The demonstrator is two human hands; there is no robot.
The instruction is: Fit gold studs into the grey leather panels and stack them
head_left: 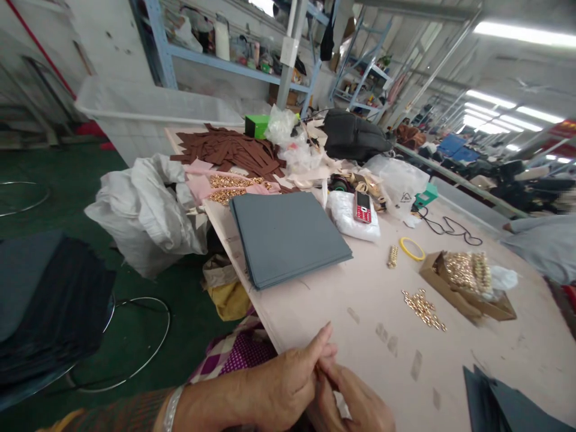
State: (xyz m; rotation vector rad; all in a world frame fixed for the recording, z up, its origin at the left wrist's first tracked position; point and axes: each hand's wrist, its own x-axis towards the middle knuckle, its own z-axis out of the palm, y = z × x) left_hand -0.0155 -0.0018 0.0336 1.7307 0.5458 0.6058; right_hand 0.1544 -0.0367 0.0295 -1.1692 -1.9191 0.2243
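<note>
My left hand [292, 381], with a pale bracelet [171, 409] at its wrist, is closed at the table's near edge. It meets my right hand [357, 399], whose fingers are bent and pressed together too. Whatever the fingers pinch is hidden; a small whitish patch shows between the right fingers, and I cannot tell what it is. Just beyond the hands lies a stack of dark grey rectangular sheets [292, 237]. To the right is a loose pile of small gold metal pieces [423, 309]. More dark sheets [517, 402] lie at the lower right.
A cardboard box [468, 306] holds gold pieces. Near it are a yellow ring [412, 248] and a red phone [362, 207] on a white packet. Brown strips [229, 150] cover the far end. Left stand a white sack [144, 210] and stacked dark sheets [49, 294]. A person's sleeve [544, 240] shows right.
</note>
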